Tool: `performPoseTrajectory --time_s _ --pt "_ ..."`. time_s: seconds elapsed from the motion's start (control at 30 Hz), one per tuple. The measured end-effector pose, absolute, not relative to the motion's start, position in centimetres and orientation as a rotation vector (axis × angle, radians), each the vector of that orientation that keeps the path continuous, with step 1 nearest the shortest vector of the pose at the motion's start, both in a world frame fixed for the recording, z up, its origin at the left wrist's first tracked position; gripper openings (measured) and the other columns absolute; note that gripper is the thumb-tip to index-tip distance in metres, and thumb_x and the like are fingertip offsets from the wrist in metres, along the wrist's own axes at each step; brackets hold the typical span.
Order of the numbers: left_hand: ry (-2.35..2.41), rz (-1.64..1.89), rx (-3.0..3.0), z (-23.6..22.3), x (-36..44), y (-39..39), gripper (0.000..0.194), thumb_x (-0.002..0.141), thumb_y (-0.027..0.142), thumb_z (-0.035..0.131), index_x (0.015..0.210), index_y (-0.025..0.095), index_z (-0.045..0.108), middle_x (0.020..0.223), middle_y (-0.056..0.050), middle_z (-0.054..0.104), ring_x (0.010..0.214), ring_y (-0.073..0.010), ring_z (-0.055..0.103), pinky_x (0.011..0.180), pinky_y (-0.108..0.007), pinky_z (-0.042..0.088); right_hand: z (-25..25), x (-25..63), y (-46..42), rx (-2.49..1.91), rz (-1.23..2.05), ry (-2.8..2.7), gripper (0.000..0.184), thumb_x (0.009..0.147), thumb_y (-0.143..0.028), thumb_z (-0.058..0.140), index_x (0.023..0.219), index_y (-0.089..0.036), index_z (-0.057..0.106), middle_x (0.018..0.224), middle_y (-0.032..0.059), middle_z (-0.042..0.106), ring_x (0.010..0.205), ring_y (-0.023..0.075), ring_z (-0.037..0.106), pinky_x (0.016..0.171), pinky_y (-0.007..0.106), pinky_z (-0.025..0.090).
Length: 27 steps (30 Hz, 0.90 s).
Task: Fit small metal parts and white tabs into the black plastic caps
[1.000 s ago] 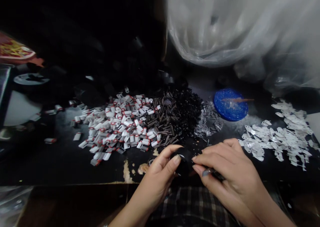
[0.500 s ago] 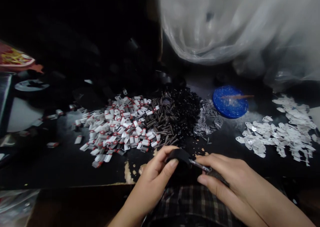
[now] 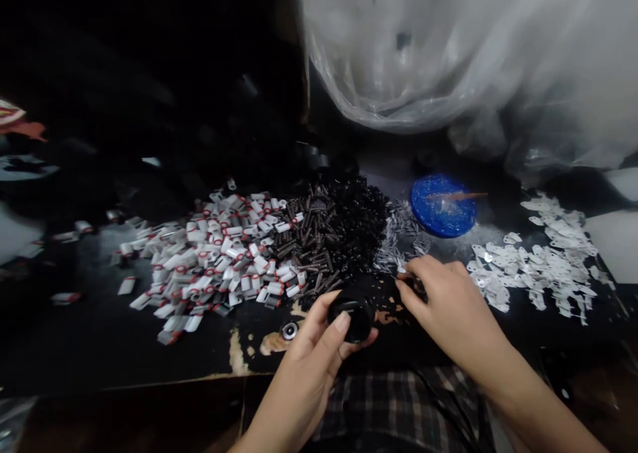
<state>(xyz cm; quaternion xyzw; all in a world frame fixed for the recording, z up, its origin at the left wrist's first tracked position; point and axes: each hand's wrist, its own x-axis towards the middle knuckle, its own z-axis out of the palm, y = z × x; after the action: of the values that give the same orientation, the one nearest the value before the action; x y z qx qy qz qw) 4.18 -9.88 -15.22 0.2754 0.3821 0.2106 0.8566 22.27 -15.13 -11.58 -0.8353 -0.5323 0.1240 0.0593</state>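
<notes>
My left hand (image 3: 319,353) grips a round black cup-shaped part (image 3: 353,317), the thumb lying across its face and the fingers underneath. To its right, my right hand (image 3: 438,290) reaches to the near edge of a heap of small silvery metal pins (image 3: 399,230). Its thumb and forefinger are nearly together; what lies between them is too small to make out. Something dark shows under the right palm, its kind hidden. Beside my left hand a small round piece with a silvery ring (image 3: 290,331) rests on the worn tabletop.
White sleeves with red ends (image 3: 219,254) are heaped at left, then coil springs (image 3: 314,240) and small black pieces (image 3: 359,220). A blue round lid (image 3: 443,207) carries a brown stick (image 3: 461,195). White flat plates (image 3: 538,267) lie right, below a clear plastic bag (image 3: 399,61).
My right hand has left the black part, where it held a metal-shafted tool, and moved up to the pins. The black part has turned its round face up. The view has shifted right.
</notes>
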Motion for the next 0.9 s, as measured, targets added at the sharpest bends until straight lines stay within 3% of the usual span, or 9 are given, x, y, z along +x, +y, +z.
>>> performPoseTrajectory --time_s 0.13,0.33,0.57,0.77,0.9 --pt "0.765 0.455 0.501 -14.7 4.4 -9.4 0.018 0.092 0.028 0.058 0.109 0.024 0.063 0.103 -0.003 0.070 0.096 -0.0166 0.065 0.088 -0.031 0.054 -12.0 22.2 -14.5 -2.478 0.337 -1.689 0.010 0.085 -0.020 0.057 0.076 -0.020 0.059 0.075 0.0019 0.065 0.066 0.0201 0.051 0.070 0.036 0.035" --pt "0.754 0.451 0.397 -14.3 4.6 -9.2 0.019 0.093 0.029 0.056 0.112 0.024 0.059 0.109 -0.005 0.070 0.097 -0.0199 0.068 0.088 -0.036 0.055 -10.7 20.3 -15.4 -2.045 0.675 -1.464 0.008 0.084 -0.019 0.058 0.077 -0.022 0.058 0.075 -0.0028 0.063 0.073 0.0170 0.050 0.067 0.028 0.037" --pt "0.805 0.560 0.574 -14.8 4.4 -9.5 0.018 0.090 0.032 0.062 0.107 0.032 0.064 0.107 0.003 0.066 0.103 -0.0131 0.061 0.083 -0.020 0.052 -10.6 19.4 -15.6 -1.965 0.530 -1.505 0.009 0.085 -0.012 0.059 0.081 -0.021 0.059 0.078 -0.0034 0.060 0.071 0.0138 0.049 0.071 0.030 0.034" --pt "0.748 0.522 0.551 -14.7 4.1 -9.8 0.028 0.090 0.032 0.062 0.118 0.035 0.061 0.119 0.003 0.065 0.117 -0.0166 0.057 0.097 -0.026 0.049 -10.5 19.2 -15.7 -1.808 0.431 -1.498 0.011 0.086 -0.010 0.059 0.083 -0.021 0.059 0.078 -0.0029 0.062 0.074 0.0131 0.054 0.074 0.031 0.035" --pt "0.670 0.446 0.602 -14.8 4.3 -10.1 0.027 0.090 0.028 0.062 0.116 0.035 0.062 0.117 0.003 0.067 0.116 -0.0164 0.058 0.100 -0.028 0.047 -10.8 19.1 -15.7 -1.833 0.275 -1.570 0.014 0.083 -0.007 0.059 0.085 -0.020 0.063 0.076 -0.0019 0.062 0.071 0.0133 0.055 0.073 0.034 0.032"
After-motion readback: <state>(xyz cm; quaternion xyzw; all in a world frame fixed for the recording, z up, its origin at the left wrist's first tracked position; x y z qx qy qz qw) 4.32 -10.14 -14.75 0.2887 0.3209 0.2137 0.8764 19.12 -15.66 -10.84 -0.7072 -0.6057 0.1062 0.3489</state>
